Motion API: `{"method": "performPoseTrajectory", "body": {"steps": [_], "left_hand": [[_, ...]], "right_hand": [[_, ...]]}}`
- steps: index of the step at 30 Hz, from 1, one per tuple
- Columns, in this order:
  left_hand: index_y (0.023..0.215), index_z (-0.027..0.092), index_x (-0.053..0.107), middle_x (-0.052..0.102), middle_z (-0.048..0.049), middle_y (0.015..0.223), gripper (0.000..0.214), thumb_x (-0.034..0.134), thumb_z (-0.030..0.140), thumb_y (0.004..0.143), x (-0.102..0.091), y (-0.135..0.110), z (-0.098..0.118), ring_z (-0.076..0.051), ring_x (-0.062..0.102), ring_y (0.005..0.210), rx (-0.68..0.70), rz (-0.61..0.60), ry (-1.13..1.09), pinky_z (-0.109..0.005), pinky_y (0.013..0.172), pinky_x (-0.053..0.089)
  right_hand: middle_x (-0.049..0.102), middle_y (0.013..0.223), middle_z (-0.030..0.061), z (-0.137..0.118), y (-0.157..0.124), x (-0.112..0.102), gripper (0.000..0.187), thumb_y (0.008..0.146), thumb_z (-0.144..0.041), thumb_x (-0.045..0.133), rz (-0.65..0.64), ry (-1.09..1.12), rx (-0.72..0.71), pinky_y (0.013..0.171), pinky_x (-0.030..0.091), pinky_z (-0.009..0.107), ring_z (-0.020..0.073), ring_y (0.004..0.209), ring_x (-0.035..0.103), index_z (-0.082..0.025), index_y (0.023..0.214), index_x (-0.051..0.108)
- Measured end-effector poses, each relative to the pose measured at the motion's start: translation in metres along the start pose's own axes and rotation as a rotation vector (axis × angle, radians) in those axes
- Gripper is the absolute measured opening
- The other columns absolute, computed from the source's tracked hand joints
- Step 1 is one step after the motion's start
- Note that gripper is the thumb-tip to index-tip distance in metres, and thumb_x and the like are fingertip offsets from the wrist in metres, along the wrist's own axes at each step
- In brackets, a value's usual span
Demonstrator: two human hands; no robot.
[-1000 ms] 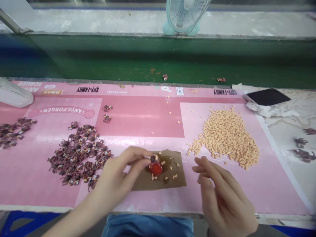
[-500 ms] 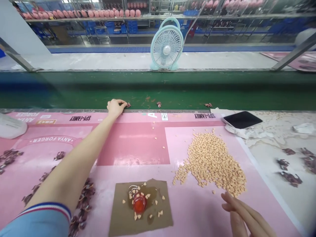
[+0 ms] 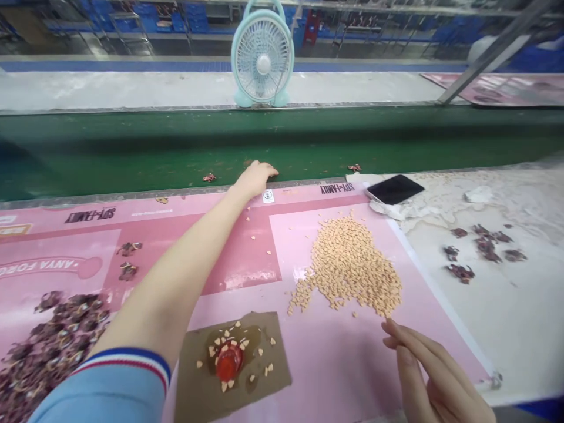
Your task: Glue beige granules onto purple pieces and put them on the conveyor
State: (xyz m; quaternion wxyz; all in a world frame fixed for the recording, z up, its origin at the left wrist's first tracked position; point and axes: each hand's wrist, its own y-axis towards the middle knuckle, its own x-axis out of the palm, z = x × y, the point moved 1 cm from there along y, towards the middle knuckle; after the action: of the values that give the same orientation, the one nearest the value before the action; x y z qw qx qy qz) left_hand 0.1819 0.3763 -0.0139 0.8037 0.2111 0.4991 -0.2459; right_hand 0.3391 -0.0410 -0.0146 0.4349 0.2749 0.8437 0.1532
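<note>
My left hand reaches over the near edge of the green belt, its fingers bent down and close together. Whatever lies under its fingertips is hidden. To its left on the belt lies a small dark reddish-brown piece; a similar dark piece lies to its right. At the lower right, my right hand hovers palm inward, fingers stretched and thumb apart, with nothing visible in it. Just beyond its fingertips spreads a pile of small tan pieces.
A brown card carries a red round object, a glossy puddle and scattered tan bits. Many dark pieces heap at left, several more at right. A phone and a fan stand farther back.
My left hand has moved right along the belt edge, away from the dark piece at its fingertips, which now lies free. The view has turned right; my right hand stays near the tan pile.
</note>
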Motion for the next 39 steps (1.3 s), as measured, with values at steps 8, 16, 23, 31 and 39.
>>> {"method": "performPoseTrajectory", "body": {"steps": [8,16,23,31,39], "left_hand": [[0.125,0.016,0.066,0.065,-0.0106,0.132,0.033,0.065,0.037,0.101,-0.029,-0.012,-0.004,-0.026,0.068,0.112,-0.097,-0.036,0.028,-0.046,0.097,0.059],[0.089,0.025,0.067,0.072,-0.0013,0.089,0.016,0.074,0.037,0.082,-0.082,-0.141,-0.011,-0.024,0.069,0.08,-0.262,0.18,-0.225,-0.04,0.086,0.055],[0.087,0.029,0.076,0.074,-0.0021,0.082,0.016,0.075,0.044,0.083,-0.102,-0.295,0.027,-0.019,0.068,0.071,-0.224,0.206,-0.43,-0.028,0.064,0.054],[0.088,0.026,0.071,0.07,0.0007,0.08,0.014,0.067,0.014,0.092,-0.058,-0.366,0.1,-0.012,0.069,0.07,-0.157,0.102,-0.672,-0.015,0.064,0.054],[0.096,0.024,0.068,0.068,0.0007,0.085,0.019,0.067,0.006,0.09,-0.028,-0.389,0.115,-0.011,0.069,0.077,-0.19,0.31,-0.776,-0.013,0.072,0.057]], "right_hand": [[0.078,0.092,0.005,0.004,0.02,0.013,0.022,0.104,-0.031,0.054,-0.122,-0.295,-0.198,0.064,0.061,0.029,0.0185,0.078,0.075,-0.023,0.102,0.074],[0.076,0.09,0.0043,0.01,0.025,0.025,0.029,0.108,-0.031,0.049,-0.171,-0.368,-0.283,0.067,0.056,0.029,0.0165,0.077,0.072,-0.021,0.095,0.073],[0.072,0.089,0.0076,0.014,0.028,0.035,0.029,0.109,-0.03,0.045,-0.184,-0.383,-0.34,0.067,0.051,0.032,0.0201,0.078,0.067,-0.019,0.095,0.067],[0.064,0.077,0.0002,-0.127,0.016,0.061,0.018,0.107,-0.022,0.048,-0.339,0.463,-0.38,0.062,0.055,0.019,0.0108,0.071,0.064,-0.021,0.094,0.06],[0.068,0.08,0.0013,-0.153,-0.004,0.075,0.018,0.108,-0.026,0.049,-0.321,0.458,-0.323,0.065,0.06,0.019,0.0105,0.071,0.069,-0.02,0.096,0.062]]}}
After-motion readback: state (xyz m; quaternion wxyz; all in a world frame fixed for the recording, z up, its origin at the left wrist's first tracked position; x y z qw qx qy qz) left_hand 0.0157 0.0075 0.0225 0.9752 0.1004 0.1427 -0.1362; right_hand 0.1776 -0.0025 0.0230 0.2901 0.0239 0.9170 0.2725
